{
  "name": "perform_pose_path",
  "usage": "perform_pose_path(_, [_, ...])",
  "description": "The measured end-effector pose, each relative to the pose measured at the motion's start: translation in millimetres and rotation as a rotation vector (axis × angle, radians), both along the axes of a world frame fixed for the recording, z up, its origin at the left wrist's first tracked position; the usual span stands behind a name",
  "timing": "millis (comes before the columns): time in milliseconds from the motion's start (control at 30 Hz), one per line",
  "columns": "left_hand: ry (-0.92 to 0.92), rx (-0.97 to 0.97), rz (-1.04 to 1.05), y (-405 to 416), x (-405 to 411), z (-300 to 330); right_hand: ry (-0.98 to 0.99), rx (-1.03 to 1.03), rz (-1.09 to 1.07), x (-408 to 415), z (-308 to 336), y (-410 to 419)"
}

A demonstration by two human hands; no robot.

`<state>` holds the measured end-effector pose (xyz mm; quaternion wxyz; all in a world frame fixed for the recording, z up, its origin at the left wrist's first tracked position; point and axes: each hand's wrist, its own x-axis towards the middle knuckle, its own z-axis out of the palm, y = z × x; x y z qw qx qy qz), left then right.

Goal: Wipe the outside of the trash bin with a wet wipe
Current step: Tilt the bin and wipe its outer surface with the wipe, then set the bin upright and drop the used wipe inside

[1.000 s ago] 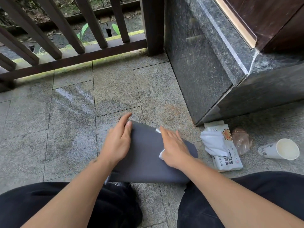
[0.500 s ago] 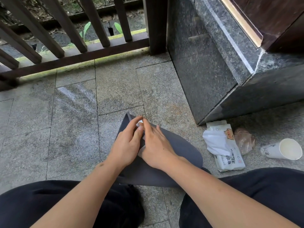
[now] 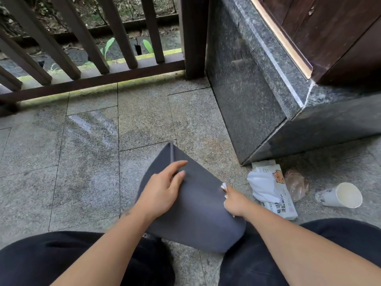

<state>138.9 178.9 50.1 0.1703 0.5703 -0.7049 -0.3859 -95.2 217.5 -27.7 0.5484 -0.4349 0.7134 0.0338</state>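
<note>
A dark grey trash bin [image 3: 198, 211] lies on its side on the stone floor between my knees. My left hand [image 3: 162, 190] rests flat on its upper side, fingers straight and pointing away from me. My right hand [image 3: 234, 200] is on the bin's right side, pressing a white wet wipe [image 3: 224, 186] against it. Only a small bit of the wipe shows above the fingers, and the right fingers are mostly hidden behind the bin's curve.
A pack of wet wipes [image 3: 272, 190] with a wipe pulled out lies on the floor to the right, beside a crumpled plastic wrapper [image 3: 296, 183] and a tipped paper cup [image 3: 342, 196]. A dark stone plinth [image 3: 257, 100] stands at right; a wooden railing [image 3: 92, 79] runs behind.
My right hand has slid with the wipe from the bin's top, next to my left hand, down to its right side. The left hand stays on top; the bin has turned slightly.
</note>
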Motion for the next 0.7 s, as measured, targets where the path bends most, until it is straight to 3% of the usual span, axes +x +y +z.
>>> perform_pose_path(100, [-0.009,-0.054,-0.122,5.9,-5.8,4.7,-0.037,-0.013,-0.043,0.0,-5.3,-1.3])
perform_pose_path(367, [0.004,-0.074,-0.212,2.6,-14.2,7.7,-0.473,-0.309,-0.178,64.2,34.4,-42.8])
perform_pose_path(467, [0.077,-0.069,-0.183,3.2,-22.5,10.7,-0.341,-0.434,-0.154,65.6,61.7,-47.2])
perform_pose_path(567, [0.055,-0.053,-0.099,-13.2,-21.9,12.8,-0.143,-0.407,-0.026,43.1,86.3,-65.0])
perform_pose_path(700, [-0.034,-0.024,-0.095,-38.2,-21.2,18.5,-0.108,-0.404,-0.171,0.6,109.4,-96.3])
